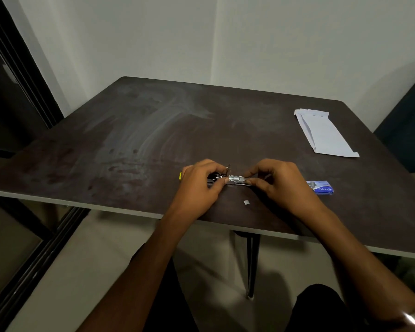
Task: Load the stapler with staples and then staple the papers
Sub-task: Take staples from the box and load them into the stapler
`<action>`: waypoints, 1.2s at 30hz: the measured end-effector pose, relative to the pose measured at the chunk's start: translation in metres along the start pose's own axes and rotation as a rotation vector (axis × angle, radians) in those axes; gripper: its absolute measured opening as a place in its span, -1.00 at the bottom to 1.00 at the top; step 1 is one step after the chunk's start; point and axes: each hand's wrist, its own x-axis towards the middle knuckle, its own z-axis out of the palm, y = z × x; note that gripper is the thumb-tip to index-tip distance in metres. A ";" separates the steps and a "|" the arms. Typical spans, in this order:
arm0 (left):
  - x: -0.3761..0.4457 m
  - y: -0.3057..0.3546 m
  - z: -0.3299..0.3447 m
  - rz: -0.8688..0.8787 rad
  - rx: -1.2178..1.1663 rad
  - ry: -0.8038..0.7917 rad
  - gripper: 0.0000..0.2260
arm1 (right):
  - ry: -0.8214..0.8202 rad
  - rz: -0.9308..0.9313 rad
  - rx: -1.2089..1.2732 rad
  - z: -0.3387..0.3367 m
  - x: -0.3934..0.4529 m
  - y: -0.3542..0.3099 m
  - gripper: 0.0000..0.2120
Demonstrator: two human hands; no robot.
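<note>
A small metal stapler lies open on the dark table near its front edge, its staple channel facing up. My left hand grips the stapler's left end, where a bit of yellow shows. My right hand pinches the right end of the channel with thumb and fingers; whether a staple strip is between them I cannot tell. A blue staple box sits just right of my right hand. The folded white papers lie at the far right of the table.
A tiny pale scrap lies on the table in front of the stapler. A table leg stands below the front edge, between my knees. Walls close in behind the table, and a dark door frame runs along the left.
</note>
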 end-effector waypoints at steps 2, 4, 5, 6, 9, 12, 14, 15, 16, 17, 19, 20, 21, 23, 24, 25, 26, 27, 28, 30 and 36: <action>0.000 0.000 0.000 0.000 -0.001 0.002 -0.87 | 0.002 -0.008 0.008 0.000 -0.001 0.002 -0.91; 0.000 0.000 0.000 0.000 0.002 0.001 -0.87 | -0.003 -0.014 0.005 0.000 -0.001 0.002 -0.91; 0.000 0.000 0.000 0.000 0.002 0.000 -0.87 | -0.006 -0.015 0.004 0.000 0.000 0.002 -0.91; 0.000 0.000 0.001 -0.001 0.001 0.001 -0.87 | -0.010 -0.015 0.001 0.000 0.000 0.001 -0.91; 0.000 0.000 0.000 -0.003 -0.001 0.001 -0.87 | -0.010 -0.010 -0.004 0.001 0.002 0.000 -0.92; 0.000 0.000 0.000 -0.001 0.000 0.001 -0.87 | 0.002 -0.004 0.014 0.002 0.001 -0.003 -0.92; 0.000 0.000 0.001 -0.001 -0.003 0.001 -0.87 | 0.023 -0.009 0.032 0.003 0.000 -0.004 -0.93; 0.000 0.000 0.001 0.000 -0.004 0.001 -0.87 | 0.025 -0.011 0.036 0.004 0.000 -0.004 -0.93; 0.000 -0.001 0.001 -0.001 -0.006 0.001 -0.87 | 0.019 -0.015 0.034 0.004 0.000 -0.004 -0.94; 0.000 -0.001 0.001 -0.002 -0.008 0.000 -0.87 | 0.006 -0.023 0.025 0.004 0.000 -0.003 -0.95; 0.000 -0.001 0.001 -0.009 -0.008 -0.004 -0.87 | -0.026 -0.048 0.002 0.003 0.001 -0.002 -0.95; 0.000 -0.001 0.001 -0.011 -0.008 -0.004 -0.87 | -0.040 -0.057 -0.001 0.002 0.001 0.000 -0.94; 0.000 -0.001 0.001 -0.012 -0.008 -0.003 -0.87 | -0.049 -0.062 -0.001 0.001 0.001 0.001 -0.92; 0.000 -0.001 0.001 -0.011 -0.004 0.000 -0.87 | -0.050 -0.059 -0.003 0.000 0.002 0.002 -0.91; 0.000 -0.001 0.001 -0.012 -0.003 -0.001 -0.88 | -0.047 -0.058 -0.007 0.000 0.002 0.002 -0.90; 0.000 -0.001 0.001 -0.012 -0.003 -0.001 -0.88 | -0.050 -0.063 -0.016 0.000 0.003 0.003 -0.89; 0.000 -0.001 0.001 -0.010 -0.003 -0.001 -0.88 | -0.061 -0.078 -0.031 0.000 0.004 0.003 -0.88; 0.000 -0.001 0.001 -0.009 -0.003 0.001 -0.88 | -0.080 -0.100 -0.053 0.000 0.005 0.002 -0.86; 0.000 -0.001 0.001 -0.007 -0.004 0.003 -0.88 | -0.104 -0.123 -0.076 0.000 0.006 0.001 -0.85; 0.000 -0.001 0.000 -0.005 -0.005 0.002 -0.88 | -0.136 -0.142 -0.111 0.001 0.007 0.001 -0.84; 0.000 -0.001 0.001 -0.011 -0.004 0.000 -0.88 | -0.099 -0.104 -0.116 -0.005 -0.001 0.012 -0.84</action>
